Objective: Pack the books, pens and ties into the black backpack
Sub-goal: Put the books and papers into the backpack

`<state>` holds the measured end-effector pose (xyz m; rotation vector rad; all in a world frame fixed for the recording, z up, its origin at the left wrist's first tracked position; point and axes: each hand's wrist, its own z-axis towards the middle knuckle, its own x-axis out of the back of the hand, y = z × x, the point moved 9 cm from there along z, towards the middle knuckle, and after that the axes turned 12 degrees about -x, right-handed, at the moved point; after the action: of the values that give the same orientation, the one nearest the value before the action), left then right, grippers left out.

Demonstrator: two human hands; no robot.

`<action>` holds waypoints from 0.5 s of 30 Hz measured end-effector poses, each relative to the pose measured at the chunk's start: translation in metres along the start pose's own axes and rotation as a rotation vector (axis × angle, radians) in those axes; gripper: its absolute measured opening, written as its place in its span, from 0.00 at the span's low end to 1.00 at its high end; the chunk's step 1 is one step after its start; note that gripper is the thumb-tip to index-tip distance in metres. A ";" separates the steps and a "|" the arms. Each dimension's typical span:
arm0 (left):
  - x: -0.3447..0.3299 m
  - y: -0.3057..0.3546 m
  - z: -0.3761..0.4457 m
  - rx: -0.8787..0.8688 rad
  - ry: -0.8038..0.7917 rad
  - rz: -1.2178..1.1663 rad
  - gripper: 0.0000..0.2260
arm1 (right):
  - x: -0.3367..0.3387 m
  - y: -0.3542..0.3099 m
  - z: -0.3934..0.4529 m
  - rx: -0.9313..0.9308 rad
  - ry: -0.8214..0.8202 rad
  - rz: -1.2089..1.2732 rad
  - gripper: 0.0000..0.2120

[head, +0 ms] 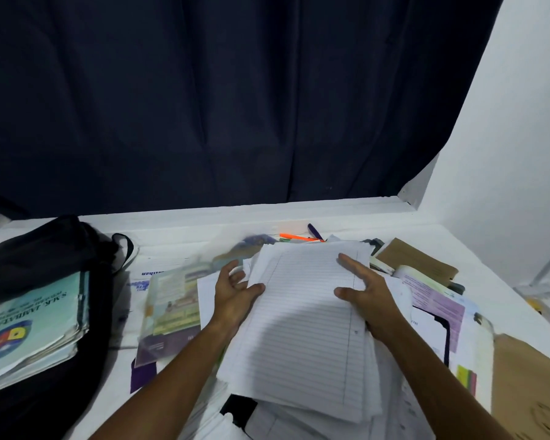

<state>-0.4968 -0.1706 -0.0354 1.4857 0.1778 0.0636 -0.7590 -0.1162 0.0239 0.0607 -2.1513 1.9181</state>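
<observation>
A stack of lined white paper (302, 322) lies in the middle of the table, held from both sides. My left hand (234, 292) grips its left edge, thumb on top and fingers under. My right hand (367, 292) grips the right edge with the thumb on the top sheet. The black backpack (42, 249) lies at the left, with a pale green school book (29, 328) resting on it. An orange pen (299, 237) and a dark purple pen (315, 231) lie near the table's far edge. No tie is visible.
A green and purple booklet (172, 309) lies between the backpack and the paper. At the right sit more books and papers (438, 306), a brown book (416, 260) and a brown envelope (527, 389). A dark curtain (235, 100) hangs behind the table.
</observation>
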 end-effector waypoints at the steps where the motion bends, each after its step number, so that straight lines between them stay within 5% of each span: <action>1: 0.000 0.002 0.001 -0.022 -0.009 0.023 0.31 | 0.002 0.006 0.000 -0.048 0.011 0.041 0.28; 10: 0.001 0.013 -0.003 0.084 -0.121 0.140 0.33 | 0.034 0.013 -0.012 -0.069 0.125 0.300 0.30; 15: -0.028 0.045 -0.028 0.186 -0.353 -0.226 0.12 | 0.051 -0.004 -0.014 -0.030 0.089 0.429 0.27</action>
<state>-0.5257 -0.1432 0.0092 1.6262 0.0649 -0.4052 -0.8053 -0.0954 0.0403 -0.5222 -2.2684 2.0537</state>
